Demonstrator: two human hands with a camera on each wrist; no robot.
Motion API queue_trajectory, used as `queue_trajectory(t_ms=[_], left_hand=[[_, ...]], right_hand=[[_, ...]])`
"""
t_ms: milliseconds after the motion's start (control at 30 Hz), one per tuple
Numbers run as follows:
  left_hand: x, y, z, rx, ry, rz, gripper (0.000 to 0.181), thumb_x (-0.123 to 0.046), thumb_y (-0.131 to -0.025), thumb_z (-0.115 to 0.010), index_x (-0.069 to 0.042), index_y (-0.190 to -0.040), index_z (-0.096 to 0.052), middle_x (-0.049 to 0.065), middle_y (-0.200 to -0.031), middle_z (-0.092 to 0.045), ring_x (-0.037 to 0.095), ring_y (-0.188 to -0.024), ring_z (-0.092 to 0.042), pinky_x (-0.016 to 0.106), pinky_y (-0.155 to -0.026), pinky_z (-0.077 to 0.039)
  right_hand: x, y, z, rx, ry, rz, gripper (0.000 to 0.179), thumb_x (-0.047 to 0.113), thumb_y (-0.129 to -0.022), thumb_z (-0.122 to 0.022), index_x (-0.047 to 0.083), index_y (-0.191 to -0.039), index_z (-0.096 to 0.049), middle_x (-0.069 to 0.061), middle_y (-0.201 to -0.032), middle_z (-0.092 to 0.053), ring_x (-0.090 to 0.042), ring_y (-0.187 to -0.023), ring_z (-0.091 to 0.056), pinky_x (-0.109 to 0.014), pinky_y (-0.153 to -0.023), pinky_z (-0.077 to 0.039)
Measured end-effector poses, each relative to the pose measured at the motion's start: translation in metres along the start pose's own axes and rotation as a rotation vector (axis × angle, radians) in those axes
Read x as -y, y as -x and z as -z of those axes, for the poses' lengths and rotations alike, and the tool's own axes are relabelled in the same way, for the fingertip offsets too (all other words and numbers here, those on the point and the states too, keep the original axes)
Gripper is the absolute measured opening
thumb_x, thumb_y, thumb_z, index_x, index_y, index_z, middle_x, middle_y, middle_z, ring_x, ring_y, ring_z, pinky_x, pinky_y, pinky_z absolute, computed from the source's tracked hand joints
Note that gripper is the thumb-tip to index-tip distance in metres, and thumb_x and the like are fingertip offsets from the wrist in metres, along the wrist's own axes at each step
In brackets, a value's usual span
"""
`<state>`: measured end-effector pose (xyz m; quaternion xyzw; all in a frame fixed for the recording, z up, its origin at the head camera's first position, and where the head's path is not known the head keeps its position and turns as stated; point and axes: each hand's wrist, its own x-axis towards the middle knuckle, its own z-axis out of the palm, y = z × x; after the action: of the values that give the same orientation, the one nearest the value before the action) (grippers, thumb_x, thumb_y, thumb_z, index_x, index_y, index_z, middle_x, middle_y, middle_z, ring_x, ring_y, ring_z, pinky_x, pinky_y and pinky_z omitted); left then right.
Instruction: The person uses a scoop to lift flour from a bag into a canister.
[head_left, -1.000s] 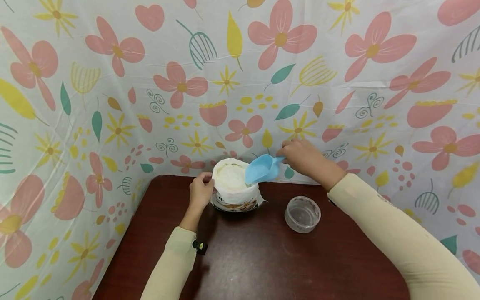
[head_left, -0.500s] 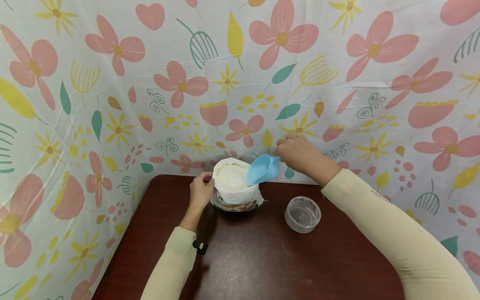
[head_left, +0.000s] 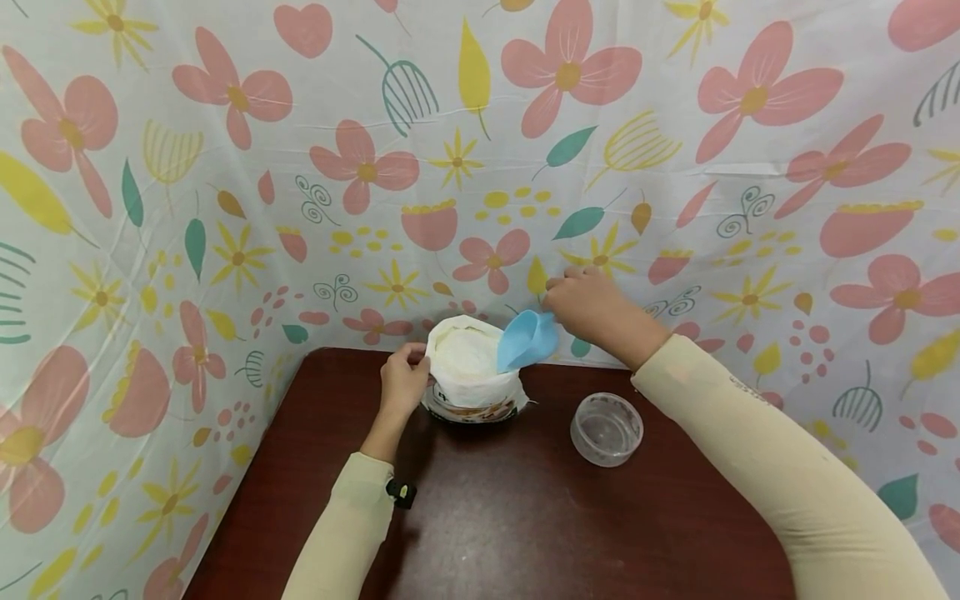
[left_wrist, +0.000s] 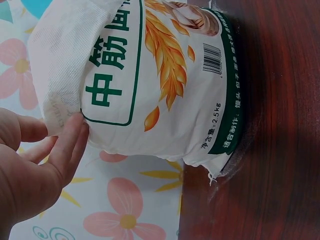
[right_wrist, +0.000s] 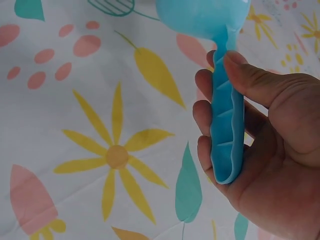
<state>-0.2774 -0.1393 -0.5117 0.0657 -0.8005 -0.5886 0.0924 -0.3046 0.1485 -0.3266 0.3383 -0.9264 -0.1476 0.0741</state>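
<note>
A white flour bag with a folded-down rim stands at the back of the table, full of pale flour. In the left wrist view, wheat ears and green print cover its side. My left hand pinches the rim on the left between thumb and fingers. A light blue scoop leans over the right side of the bag's mouth, its tip right at the flour. Above and right of the bag, my right hand grips the scoop; the right wrist view shows fingers curled round its ribbed handle.
A clear round plastic container sits on the dark red table, right of the bag. A floral cloth hangs close behind the bag and along the left side.
My right hand has moved a little left with the scoop, whose tip has slid slightly right and steepened. The left hand keeps its grip on the bag's rim.
</note>
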Motion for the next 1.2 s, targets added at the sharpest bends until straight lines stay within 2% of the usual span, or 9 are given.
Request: queue_trajectory(t_ms=[233,467,700,900,1033,1200], left_hand=[[-0.001,0.0,0.0,0.001,-0.013,0.001,0.023,-0.009,-0.102,-0.061,-0.003,-0.123,-0.07,0.018,-0.105,-0.069,0.023,-0.081,-0.074,0.039,-0.074,-0.066],[-0.001,0.0,0.001,0.005,-0.003,0.004,0.023,-0.009,-0.103,-0.061,-0.003,-0.124,-0.069,0.019,-0.106,-0.068,0.027,-0.084,-0.074,0.043,-0.077,-0.066],[-0.001,0.0,-0.001,-0.002,0.0,-0.004,0.023,-0.009,-0.102,-0.062,-0.002,-0.123,-0.07,0.019,-0.104,-0.068,0.025,-0.082,-0.074,0.035,-0.071,-0.066],[0.0,-0.001,-0.001,0.0,0.001,-0.001,0.024,-0.009,-0.102,-0.061,-0.003,-0.124,-0.069,0.019,-0.104,-0.068,0.024,-0.081,-0.074,0.032,-0.07,-0.066],[0.0,-0.001,-0.001,0.001,0.0,-0.003,0.024,-0.009,-0.102,-0.061,-0.003,-0.124,-0.069,0.019,-0.104,-0.068,0.025,-0.081,-0.074,0.032,-0.07,-0.066],[0.001,0.0,-0.001,0.002,-0.004,-0.014,0.024,-0.009,-0.102,-0.061,-0.002,-0.124,-0.069,0.019,-0.103,-0.068,0.023,-0.08,-0.073,0.032,-0.07,-0.066]], right_hand=[[0.003,-0.003,-0.002,0.032,-0.013,-0.006,0.022,0.015,-0.091,-0.08,0.019,-0.112,-0.082,-0.008,-0.11,-0.074,-0.036,-0.098,-0.063,-0.046,-0.076,-0.053],[0.01,-0.006,-0.008,0.041,-0.004,-0.004,0.02,0.016,-0.093,-0.078,0.022,-0.112,-0.082,-0.009,-0.109,-0.073,-0.038,-0.1,-0.063,-0.049,-0.08,-0.055],[0.016,-0.008,-0.013,0.055,-0.018,-0.025,0.019,0.019,-0.092,-0.079,0.023,-0.11,-0.082,-0.006,-0.102,-0.07,-0.036,-0.097,-0.061,-0.047,-0.078,-0.053],[0.021,-0.008,-0.019,0.026,-0.011,-0.045,0.016,0.019,-0.09,-0.081,0.021,-0.106,-0.082,-0.006,-0.103,-0.07,-0.037,-0.099,-0.062,-0.049,-0.08,-0.054],[0.025,-0.008,-0.022,0.002,-0.001,-0.038,0.013,0.015,-0.091,-0.08,0.02,-0.102,-0.082,-0.007,-0.101,-0.071,-0.038,-0.097,-0.063,-0.05,-0.08,-0.055],[0.03,-0.01,-0.024,0.023,-0.022,-0.058,0.017,0.009,-0.094,-0.075,0.022,-0.103,-0.082,-0.007,-0.102,-0.07,-0.037,-0.098,-0.062,-0.05,-0.081,-0.054]])
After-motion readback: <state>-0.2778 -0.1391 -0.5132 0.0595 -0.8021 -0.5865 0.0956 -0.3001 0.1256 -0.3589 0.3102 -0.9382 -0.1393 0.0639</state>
